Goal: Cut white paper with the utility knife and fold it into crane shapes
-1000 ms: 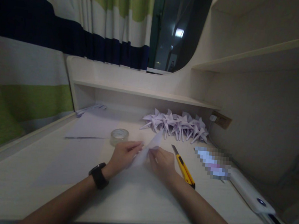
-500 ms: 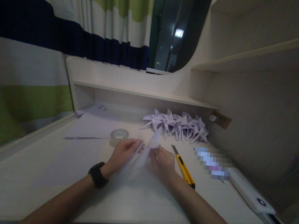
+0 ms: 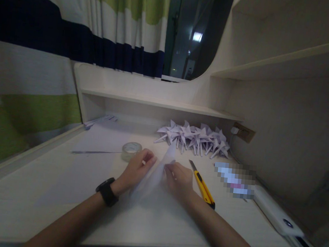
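A white sheet of paper [image 3: 157, 177], bent and blurred in places, stands raised between my two hands, with one pointed corner toward the back. My right hand [image 3: 180, 178] pinches its right side between thumb and fingers. My left hand [image 3: 136, 170], with a black watch on the wrist, has its fingers curled and thumb against them at the paper's left side; the exact contact there is hard to make out. Just behind my left hand lies a roll of clear tape [image 3: 132, 148]. A yellow utility knife [image 3: 204, 186], blade out, rests to the right of my right hand.
Several folded paper pinwheels [image 3: 194, 136] are heaped at the back under the shelf [image 3: 160, 103]. Flat paper sheets [image 3: 99, 138] lie at left. On the right are a pixelated object [image 3: 233, 180] and a white power bank [image 3: 275, 212] with cables.
My left hand's fingers have shifted slightly up and away from the paper, and the gap between hand and paper looks wider. My right hand keeps its pinch.
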The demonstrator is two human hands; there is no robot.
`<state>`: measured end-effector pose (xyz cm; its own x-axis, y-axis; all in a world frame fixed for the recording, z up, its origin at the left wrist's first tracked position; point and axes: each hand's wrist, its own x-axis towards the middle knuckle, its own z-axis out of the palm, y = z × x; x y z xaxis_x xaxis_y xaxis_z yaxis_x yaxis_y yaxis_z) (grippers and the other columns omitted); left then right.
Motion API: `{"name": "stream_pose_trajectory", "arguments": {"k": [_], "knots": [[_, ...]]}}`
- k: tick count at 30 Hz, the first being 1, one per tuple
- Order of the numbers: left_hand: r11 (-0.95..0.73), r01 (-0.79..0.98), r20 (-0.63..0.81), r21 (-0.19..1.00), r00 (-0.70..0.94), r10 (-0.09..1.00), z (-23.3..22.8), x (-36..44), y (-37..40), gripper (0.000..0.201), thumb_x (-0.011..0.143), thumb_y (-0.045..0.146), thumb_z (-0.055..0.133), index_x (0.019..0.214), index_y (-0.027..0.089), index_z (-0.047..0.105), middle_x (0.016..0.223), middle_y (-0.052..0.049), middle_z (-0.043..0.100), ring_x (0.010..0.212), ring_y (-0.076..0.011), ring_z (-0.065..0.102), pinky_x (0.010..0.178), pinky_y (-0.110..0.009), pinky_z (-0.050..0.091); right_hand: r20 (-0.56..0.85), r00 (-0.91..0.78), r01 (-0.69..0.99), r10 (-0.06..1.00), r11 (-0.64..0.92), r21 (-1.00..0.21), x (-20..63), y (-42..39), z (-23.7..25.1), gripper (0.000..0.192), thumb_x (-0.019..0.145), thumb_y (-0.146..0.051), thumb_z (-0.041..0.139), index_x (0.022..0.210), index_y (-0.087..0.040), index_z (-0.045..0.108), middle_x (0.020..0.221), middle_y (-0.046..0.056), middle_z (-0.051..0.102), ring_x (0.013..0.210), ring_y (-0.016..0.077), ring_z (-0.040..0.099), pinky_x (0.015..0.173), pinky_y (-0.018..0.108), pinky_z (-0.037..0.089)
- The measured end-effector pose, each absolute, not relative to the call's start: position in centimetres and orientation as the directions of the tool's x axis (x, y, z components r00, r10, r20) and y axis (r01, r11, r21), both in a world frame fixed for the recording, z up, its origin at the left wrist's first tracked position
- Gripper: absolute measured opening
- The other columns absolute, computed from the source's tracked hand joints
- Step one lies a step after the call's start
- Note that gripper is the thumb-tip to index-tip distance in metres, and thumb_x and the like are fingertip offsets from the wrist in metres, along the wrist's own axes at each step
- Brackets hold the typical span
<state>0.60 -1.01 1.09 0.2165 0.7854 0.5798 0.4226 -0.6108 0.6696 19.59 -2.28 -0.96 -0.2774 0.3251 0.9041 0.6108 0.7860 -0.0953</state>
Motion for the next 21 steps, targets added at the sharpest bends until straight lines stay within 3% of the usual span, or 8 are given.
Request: {"name": "stream_pose_trajectory", "arguments": {"k": [6,21], "knots": [[-0.653,0.386,0.544,0.652,0.362,0.757,1.7,0.6,-1.7,0.026,0.096,0.032,0.034,0.078,0.019,0.046,0.075,0.0,0.049,0.072,-0.0157,0.047,0.066,-0.028,0.038,0.907,-0.285,0.597,0.309,0.798,-0.084,19.6,-2.4,-0.9,0.011,0.087,-0.014,0.053,0.082,-0.018,0.061,0.067,0.004,0.064,0.06,0.0147,0.059,0.056,0.025,0.044],[-0.695,0.457,0.533,0.555,0.446,0.719,2.2,0.5,-2.3,0.026,0.097,0.031,0.03,0.076,0.02,0.039,0.073,0.001,0.044,0.069,-0.0158,0.043,0.065,-0.03,0.033,0.895,-0.241,0.512,0.375,0.833,-0.211,19.5,-2.7,-0.6,0.014,0.087,-0.013,0.05,0.08,-0.018,0.061,0.068,0.004,0.064,0.061,0.0143,0.058,0.057,0.025,0.044]]}}
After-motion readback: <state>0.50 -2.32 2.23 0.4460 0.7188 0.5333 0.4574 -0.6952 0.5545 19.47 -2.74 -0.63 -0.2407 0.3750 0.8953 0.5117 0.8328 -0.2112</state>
